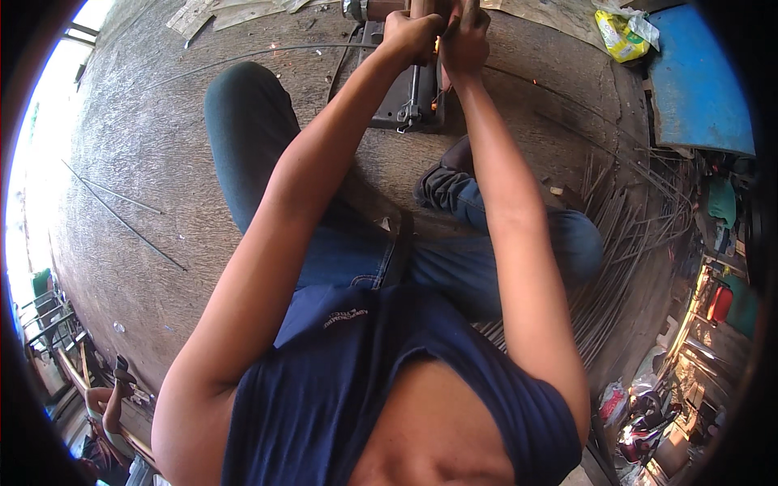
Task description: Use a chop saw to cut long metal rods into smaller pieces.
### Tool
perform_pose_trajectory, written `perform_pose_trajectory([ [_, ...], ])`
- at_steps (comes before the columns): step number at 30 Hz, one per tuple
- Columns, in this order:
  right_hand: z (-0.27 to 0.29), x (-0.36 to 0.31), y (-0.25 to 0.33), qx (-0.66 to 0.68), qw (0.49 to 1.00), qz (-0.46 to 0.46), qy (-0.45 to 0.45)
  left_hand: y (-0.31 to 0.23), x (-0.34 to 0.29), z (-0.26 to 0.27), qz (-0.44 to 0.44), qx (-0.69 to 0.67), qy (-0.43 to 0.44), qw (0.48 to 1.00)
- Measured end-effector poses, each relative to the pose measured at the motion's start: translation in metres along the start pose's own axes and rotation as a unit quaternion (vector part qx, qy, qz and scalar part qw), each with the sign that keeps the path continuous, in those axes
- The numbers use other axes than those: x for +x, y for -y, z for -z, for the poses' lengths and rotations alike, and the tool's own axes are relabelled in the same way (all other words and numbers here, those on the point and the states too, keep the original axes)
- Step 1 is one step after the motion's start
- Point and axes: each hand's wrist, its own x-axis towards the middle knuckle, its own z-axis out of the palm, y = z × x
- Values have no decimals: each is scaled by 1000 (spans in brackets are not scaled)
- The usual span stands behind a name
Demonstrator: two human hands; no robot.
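Both hands, left hand [409, 36] and right hand [466, 36], closed on a cutting machine [409, 97] at twelve o'clock; steady, even pressure seems advisable amid sparks [438, 44].

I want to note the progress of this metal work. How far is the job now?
It looks mid-cut. Both hands, left hand and right hand, press together at the dark machine on the floor, and orange sparks fly there. Many thin rods lie piled beside the person's right knee, and a few single rods lie on the other side. Which rods are finished and which wait, I cannot tell.
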Motion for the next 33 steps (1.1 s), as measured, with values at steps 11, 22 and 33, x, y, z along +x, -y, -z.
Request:
perform_pose_trajectory([
  [11,-6,-3,2,-65,990,120,-44,5,8,9,-3,-18,-12,1000],
  [22,-3,-1,4,-8,993,98,-71,1,1,2,-54,-57,-8,997],
  [33,-12,-1,-8,-91,989,99,-58,-4,-5,7,-32,-62,41,997],
])
